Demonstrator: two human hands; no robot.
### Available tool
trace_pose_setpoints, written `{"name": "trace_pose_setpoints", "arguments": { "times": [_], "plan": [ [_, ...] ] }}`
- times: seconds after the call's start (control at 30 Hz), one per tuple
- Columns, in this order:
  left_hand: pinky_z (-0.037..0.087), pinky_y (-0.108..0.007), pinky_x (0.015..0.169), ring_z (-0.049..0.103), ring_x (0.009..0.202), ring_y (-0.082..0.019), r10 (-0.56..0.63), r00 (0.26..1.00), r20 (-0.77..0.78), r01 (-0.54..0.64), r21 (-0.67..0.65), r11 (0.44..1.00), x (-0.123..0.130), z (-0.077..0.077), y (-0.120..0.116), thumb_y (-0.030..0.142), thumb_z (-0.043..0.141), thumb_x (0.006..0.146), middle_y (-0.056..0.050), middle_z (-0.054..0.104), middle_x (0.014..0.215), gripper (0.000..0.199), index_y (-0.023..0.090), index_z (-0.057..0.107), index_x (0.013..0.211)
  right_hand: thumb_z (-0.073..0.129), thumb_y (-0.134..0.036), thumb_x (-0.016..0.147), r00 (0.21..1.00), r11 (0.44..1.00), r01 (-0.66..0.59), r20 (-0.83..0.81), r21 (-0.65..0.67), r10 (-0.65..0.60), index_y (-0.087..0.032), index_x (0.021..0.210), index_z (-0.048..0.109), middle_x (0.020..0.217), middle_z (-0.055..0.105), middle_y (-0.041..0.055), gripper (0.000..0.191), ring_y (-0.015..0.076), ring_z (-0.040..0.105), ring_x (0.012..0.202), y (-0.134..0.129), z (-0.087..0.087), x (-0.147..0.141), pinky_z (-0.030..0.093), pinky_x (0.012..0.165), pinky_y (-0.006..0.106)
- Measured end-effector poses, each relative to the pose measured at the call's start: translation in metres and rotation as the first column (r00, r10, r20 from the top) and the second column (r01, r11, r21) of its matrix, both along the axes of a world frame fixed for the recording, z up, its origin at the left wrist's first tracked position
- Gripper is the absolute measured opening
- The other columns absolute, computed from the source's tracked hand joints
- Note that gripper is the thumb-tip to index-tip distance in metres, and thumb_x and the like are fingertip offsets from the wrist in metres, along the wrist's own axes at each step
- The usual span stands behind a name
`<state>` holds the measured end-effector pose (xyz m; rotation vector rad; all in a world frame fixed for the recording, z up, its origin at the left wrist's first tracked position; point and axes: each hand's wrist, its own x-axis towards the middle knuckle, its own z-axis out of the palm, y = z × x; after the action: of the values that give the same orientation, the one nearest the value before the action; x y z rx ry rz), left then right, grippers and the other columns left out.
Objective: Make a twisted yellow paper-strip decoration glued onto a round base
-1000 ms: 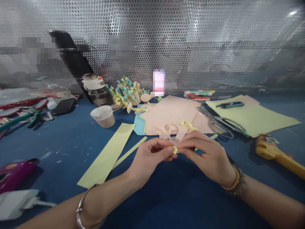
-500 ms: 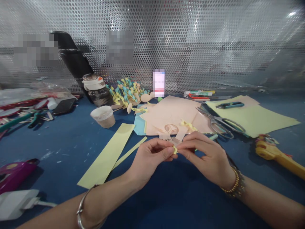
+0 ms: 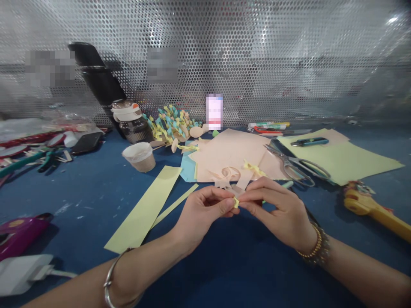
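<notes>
A small yellow paper piece [image 3: 236, 202] is pinched between the fingertips of both hands. My left hand [image 3: 205, 211] grips its left side between thumb and fingers. From the right, my right hand [image 3: 276, 209] holds it with thumb and index finger pressed together. Just behind the fingers lie curled pale pink paper strips [image 3: 231, 173] and a yellow curled strip [image 3: 254, 167], on pink paper sheets [image 3: 224, 149]. A wide yellow-green strip [image 3: 144, 209] and a narrow one [image 3: 175, 206] lie left of my left hand.
Scissors [image 3: 297, 166] and a cutter [image 3: 310, 141] lie at the right, near a yellow tool [image 3: 375, 209]. Behind my left hand stand a white cup [image 3: 138, 157], a jar [image 3: 133, 124] and a bunch of paper curls [image 3: 173, 122]. A purple object [image 3: 22, 233] sits far left.
</notes>
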<state>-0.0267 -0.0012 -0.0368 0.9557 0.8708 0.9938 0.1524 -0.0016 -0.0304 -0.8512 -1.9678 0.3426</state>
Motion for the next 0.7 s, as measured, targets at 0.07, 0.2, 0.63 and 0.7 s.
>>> {"name": "trace_pose_setpoints", "arguments": {
  "times": [0.07,0.2,0.63,0.7],
  "plan": [
    [0.052,-0.023,0.068,0.066,0.065,-0.011,0.003,1.000,-0.002,-0.003,0.014,1.000,-0.0001,0.0001,0.0002,0.025,0.075,0.070,0.000,0.069,0.065,0.015,0.015,0.066,0.076,0.063,-0.013,0.080,1.000,1.000,0.010,0.006,0.008,-0.010,-0.018,0.082,0.068,0.079,0.061,0.0035,0.008,0.0127,0.061,0.066,-0.0006,-0.0003,-0.0006,0.052,0.055,0.024],
    [0.050,-0.018,0.065,0.065,0.065,-0.008,-0.007,1.000,0.015,0.007,0.027,1.000,-0.0002,0.0000,0.0006,0.022,0.074,0.072,0.001,0.069,0.066,0.011,0.016,0.067,0.077,0.063,-0.012,0.080,1.000,1.000,0.015,-0.003,0.002,-0.015,-0.018,0.083,0.068,0.079,0.061,0.0031,0.008,0.0122,0.060,0.066,0.0000,-0.0005,-0.0012,0.052,0.054,0.023],
    [0.049,-0.013,0.061,0.065,0.064,-0.006,-0.048,0.995,0.092,0.052,-0.041,0.998,0.0012,-0.0005,-0.0005,0.020,0.074,0.073,0.001,0.070,0.065,0.010,0.015,0.067,0.078,0.058,-0.011,0.083,0.999,0.997,-0.035,-0.025,-0.072,0.033,-0.015,0.080,0.064,0.079,0.057,0.0029,0.008,0.0096,0.056,0.065,0.0013,-0.0006,-0.0009,0.050,0.054,0.020],
    [0.049,-0.013,0.061,0.065,0.063,-0.006,-0.037,0.996,0.086,0.039,-0.029,0.999,0.0009,-0.0014,-0.0002,0.020,0.074,0.073,0.001,0.070,0.065,0.010,0.015,0.067,0.077,0.059,-0.011,0.083,0.999,0.998,-0.029,-0.018,-0.048,0.029,-0.015,0.080,0.064,0.080,0.057,0.0028,0.008,0.0093,0.056,0.066,0.0013,-0.0002,-0.0011,0.050,0.056,0.020]
  ]
}}
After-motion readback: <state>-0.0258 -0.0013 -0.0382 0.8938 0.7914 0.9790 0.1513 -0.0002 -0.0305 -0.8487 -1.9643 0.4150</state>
